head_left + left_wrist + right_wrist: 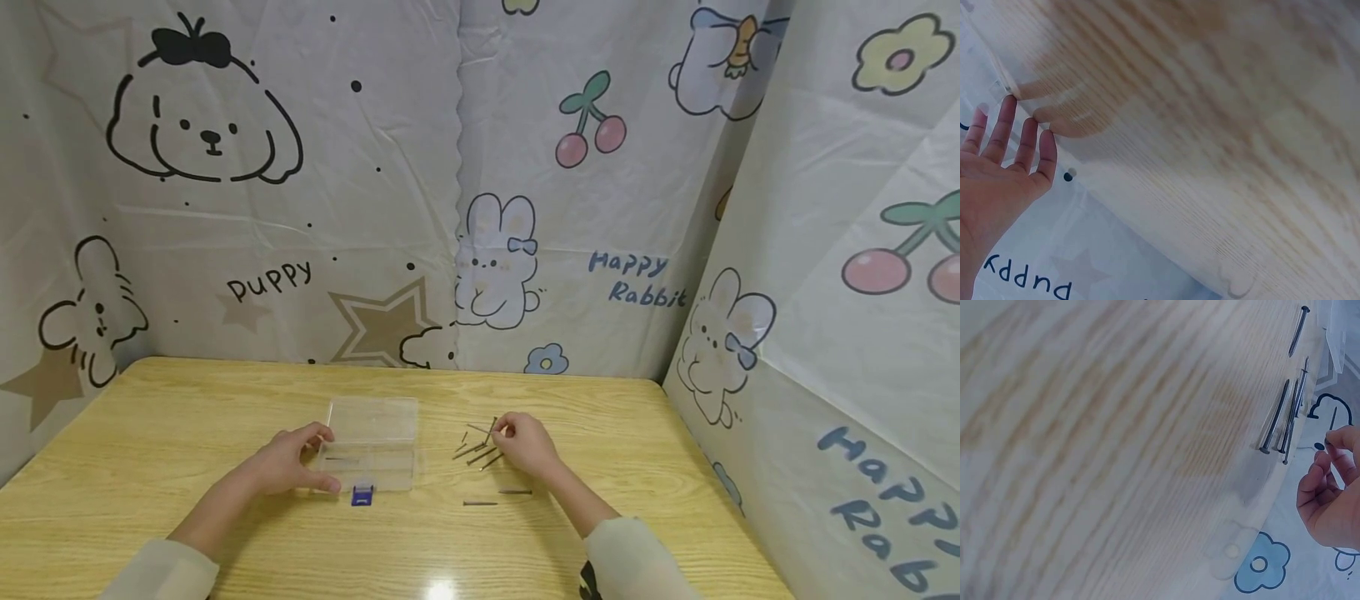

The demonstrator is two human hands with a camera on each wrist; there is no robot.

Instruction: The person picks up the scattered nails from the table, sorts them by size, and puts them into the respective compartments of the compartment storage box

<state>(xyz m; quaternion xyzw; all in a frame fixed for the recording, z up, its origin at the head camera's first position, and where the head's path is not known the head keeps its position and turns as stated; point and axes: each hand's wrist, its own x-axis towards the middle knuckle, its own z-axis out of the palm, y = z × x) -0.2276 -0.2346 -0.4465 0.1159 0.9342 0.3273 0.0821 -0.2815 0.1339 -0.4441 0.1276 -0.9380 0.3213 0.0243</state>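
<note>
A clear plastic box lies on the table with its lid raised at the back and a blue latch at its front. My left hand holds the box's left end, thumb by the front corner and index finger by the hinge side. One nail lies inside the box. Over a loose pile of nails, my right hand pinches a single nail between thumb and index finger. The left wrist view shows the left fingers spread and slightly bent.
Two nails lie apart from the pile nearer the front, one nail left of the other nail. A wood-grain table carries everything. Printed cloth hangs behind it and along both sides.
</note>
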